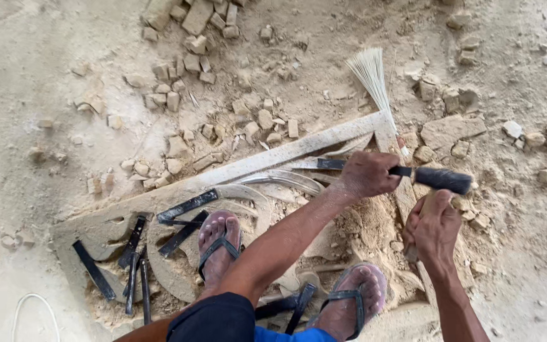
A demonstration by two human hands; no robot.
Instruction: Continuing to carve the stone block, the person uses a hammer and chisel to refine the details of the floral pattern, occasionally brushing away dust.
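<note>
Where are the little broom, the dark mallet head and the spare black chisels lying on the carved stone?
Broom (370, 75), head view: on its fanned pale bristles.
Mallet head (443, 179), head view: middle of the dark cylinder.
Spare chisels (187, 206), head view: on one flat black blade lying on the slab.
</note>
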